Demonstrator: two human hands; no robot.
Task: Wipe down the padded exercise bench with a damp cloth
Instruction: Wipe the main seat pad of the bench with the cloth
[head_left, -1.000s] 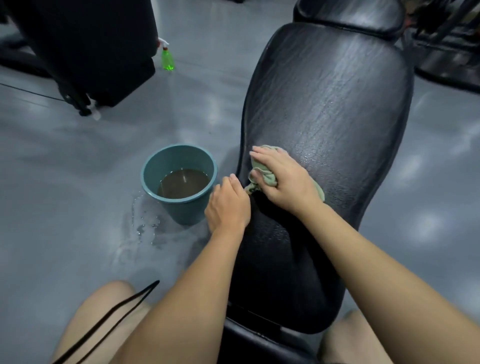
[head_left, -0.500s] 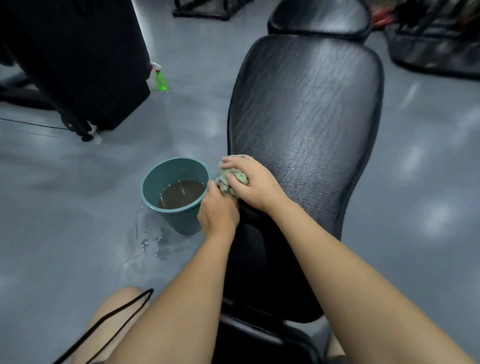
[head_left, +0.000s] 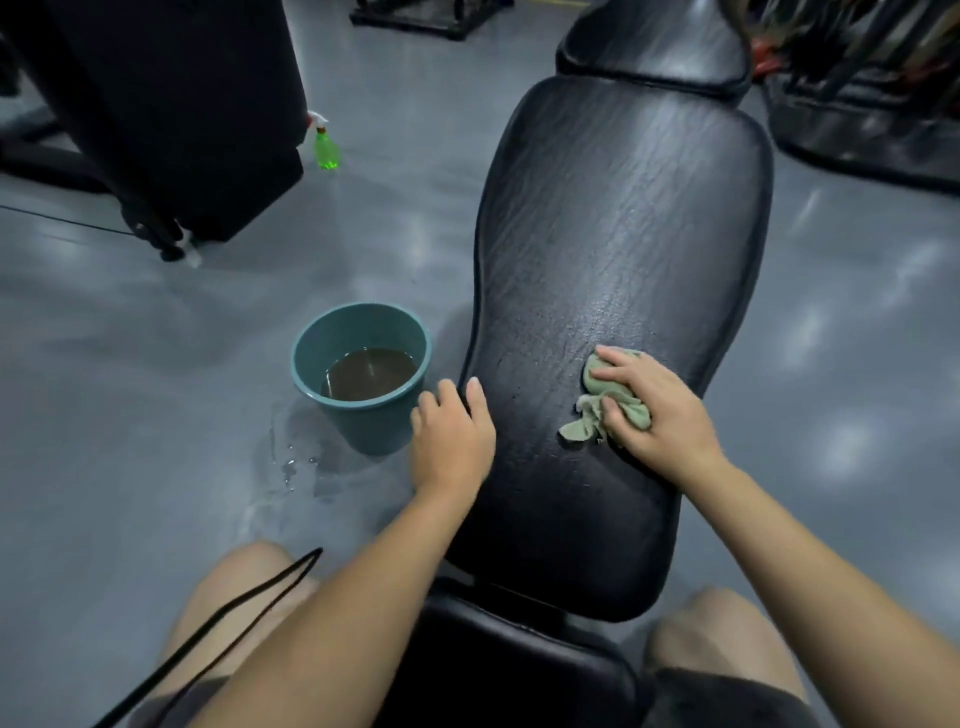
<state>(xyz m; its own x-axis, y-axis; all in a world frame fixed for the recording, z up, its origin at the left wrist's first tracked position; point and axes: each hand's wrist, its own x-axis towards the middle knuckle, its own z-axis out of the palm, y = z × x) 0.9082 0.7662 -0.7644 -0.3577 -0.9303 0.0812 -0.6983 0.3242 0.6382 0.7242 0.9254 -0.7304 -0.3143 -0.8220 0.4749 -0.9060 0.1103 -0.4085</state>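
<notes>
Now fingers of the right hand (head_left: 660, 410) clutch a crumpled green cloth (head_left: 589, 418) on the glistening bench (head_left: 623, 234), left hand (head_left: 452, 441) loose-fingered.

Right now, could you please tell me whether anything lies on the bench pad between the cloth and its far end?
Nothing visible does. The right hand presses the cloth onto the bench pad, whose surface beyond is bare. The left hand rests at its left edge; the bucket stands on the floor.

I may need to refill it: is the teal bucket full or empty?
Partly full: the teal bucket holds murky brown water, its surface well below the rim.
</notes>
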